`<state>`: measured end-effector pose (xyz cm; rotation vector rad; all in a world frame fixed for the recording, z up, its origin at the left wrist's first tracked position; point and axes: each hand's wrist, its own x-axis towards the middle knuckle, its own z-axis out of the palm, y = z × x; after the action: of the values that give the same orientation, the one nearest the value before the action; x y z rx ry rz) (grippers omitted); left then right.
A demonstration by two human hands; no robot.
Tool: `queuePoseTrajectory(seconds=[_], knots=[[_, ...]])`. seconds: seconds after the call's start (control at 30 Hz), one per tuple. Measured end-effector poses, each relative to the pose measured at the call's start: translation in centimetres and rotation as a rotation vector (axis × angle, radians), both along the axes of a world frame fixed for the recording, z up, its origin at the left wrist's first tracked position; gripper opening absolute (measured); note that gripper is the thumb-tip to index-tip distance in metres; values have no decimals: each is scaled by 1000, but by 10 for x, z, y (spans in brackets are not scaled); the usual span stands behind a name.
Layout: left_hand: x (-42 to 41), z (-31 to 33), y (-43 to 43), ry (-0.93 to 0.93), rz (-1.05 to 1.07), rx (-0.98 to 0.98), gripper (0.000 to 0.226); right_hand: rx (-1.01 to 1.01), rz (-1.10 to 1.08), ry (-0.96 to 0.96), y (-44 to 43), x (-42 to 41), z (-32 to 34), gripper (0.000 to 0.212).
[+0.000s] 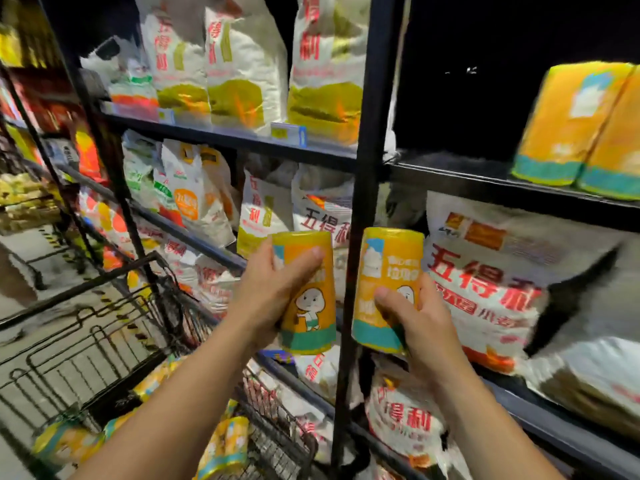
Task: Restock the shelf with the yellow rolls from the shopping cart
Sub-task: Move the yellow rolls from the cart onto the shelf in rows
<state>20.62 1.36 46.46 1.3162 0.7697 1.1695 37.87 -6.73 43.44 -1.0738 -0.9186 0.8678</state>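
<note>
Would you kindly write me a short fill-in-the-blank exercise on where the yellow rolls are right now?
1. The left hand grips one roll, the right hand a second roll: ____ held in all.
2. Spare rolls lie below in the ____.
3. Shelved rolls stand on the shelf at the picture's upper ____.
Missing: two; cart; right.

Forearms raised forward, side by side; left hand (273, 292) grips left roll (310, 271), right hand (420, 323) grips right roll (389, 261)
</note>
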Motion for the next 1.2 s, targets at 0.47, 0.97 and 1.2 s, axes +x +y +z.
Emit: queuePoseTrajectory(seconds=[0.47, 0.97, 1.2], knots=[[187, 77, -83, 19, -187, 212, 55, 239, -233, -185, -123, 170, 82, 65], [310, 189, -146, 147, -186, 667, 62, 273, -461, -446, -209, 282, 155, 54], [333, 226, -128, 432, -119, 876, 62, 224, -561, -469, -198, 303, 175, 49]])
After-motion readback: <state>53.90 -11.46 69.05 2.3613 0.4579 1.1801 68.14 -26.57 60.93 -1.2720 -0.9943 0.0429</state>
